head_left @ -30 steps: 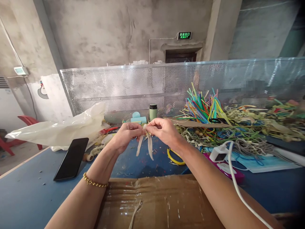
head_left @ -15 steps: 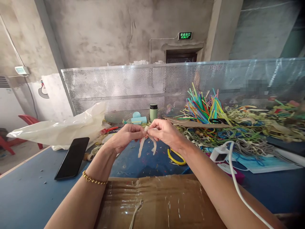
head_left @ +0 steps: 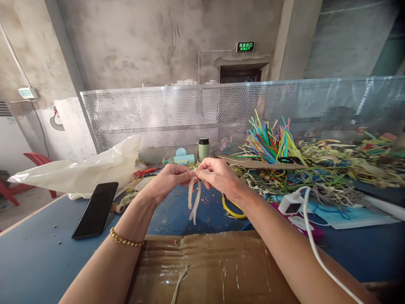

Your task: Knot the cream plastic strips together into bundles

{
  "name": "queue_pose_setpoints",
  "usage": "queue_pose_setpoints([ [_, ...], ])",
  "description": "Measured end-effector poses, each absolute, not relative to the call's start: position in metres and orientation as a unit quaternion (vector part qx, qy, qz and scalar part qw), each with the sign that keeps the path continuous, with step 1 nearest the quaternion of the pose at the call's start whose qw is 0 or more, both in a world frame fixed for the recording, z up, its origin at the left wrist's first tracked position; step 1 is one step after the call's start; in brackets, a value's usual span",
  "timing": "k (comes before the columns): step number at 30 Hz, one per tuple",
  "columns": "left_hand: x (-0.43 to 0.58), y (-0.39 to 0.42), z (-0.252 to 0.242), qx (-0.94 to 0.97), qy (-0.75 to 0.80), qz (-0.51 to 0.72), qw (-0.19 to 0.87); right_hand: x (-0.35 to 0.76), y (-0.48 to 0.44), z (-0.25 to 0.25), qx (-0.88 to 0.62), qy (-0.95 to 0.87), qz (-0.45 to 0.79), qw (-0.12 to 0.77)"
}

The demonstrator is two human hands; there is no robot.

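Observation:
A pale, translucent ribbon-like strip (head_left: 195, 203) is pinched between my two hands above the blue table, its two loose ends hanging down close together. My left hand (head_left: 172, 179) grips it with thumb and forefinger from the left. From the right, my right hand (head_left: 218, 175) pinches it too, the fingertips of both hands nearly touching. What the strip does between the fingertips is partly hidden. Under my forearms lies a brown cardboard sheet or box (head_left: 215, 266) covered in clear tape, with another thin pale strip (head_left: 180, 283) on it.
A black phone (head_left: 95, 210) and a crumpled plastic bag (head_left: 95, 166) lie left. Behind my hands stands a green bottle (head_left: 204, 149). Yellow-handled scissors (head_left: 232, 209), coloured strips (head_left: 272, 143) and a white charger with cable (head_left: 290, 204) are right. A perforated metal panel (head_left: 152, 120) crosses the back.
The strip's hanging ends have come closer together and now reach lower. Both hands stay in nearly the same place, fingers still pinched.

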State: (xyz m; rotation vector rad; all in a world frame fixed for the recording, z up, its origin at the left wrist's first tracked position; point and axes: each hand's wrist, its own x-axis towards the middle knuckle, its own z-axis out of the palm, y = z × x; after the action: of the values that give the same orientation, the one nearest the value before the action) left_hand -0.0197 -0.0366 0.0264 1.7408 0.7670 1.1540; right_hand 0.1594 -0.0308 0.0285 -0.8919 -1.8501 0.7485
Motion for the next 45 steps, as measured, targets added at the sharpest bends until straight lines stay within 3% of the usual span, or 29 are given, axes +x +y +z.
queue_pose_setpoints([
  [6,-0.020,-0.033,0.025,0.741,0.309,0.433,0.409,0.158,-0.031,0.027,-0.381,-0.755,0.278,0.456],
  [17,-0.021,-0.033,0.024,0.751,0.307,0.416,0.411,0.166,-0.028,0.031,-0.354,-0.745,0.368,0.429],
  [23,-0.024,-0.036,0.028,0.751,0.287,0.387,0.451,0.179,-0.023,0.035,-0.343,-0.769,0.369,0.394],
  [26,-0.024,-0.038,0.029,0.738,0.274,0.379,0.487,0.183,-0.014,0.031,-0.394,-0.761,0.318,0.406],
  [30,-0.024,-0.035,0.028,0.712,0.266,0.406,0.507,0.185,-0.005,0.025,-0.544,-0.750,0.071,0.369],
  [32,-0.024,-0.032,0.026,0.694,0.270,0.430,0.511,0.186,-0.005,0.025,-0.579,-0.747,0.009,0.328],
  [38,-0.025,-0.024,0.025,0.661,0.290,0.465,0.512,0.181,-0.015,0.030,-0.343,-0.769,0.402,0.360],
  [45,-0.024,-0.024,0.023,0.682,0.315,0.454,0.479,0.176,-0.018,0.029,-0.315,-0.760,0.412,0.392],
])
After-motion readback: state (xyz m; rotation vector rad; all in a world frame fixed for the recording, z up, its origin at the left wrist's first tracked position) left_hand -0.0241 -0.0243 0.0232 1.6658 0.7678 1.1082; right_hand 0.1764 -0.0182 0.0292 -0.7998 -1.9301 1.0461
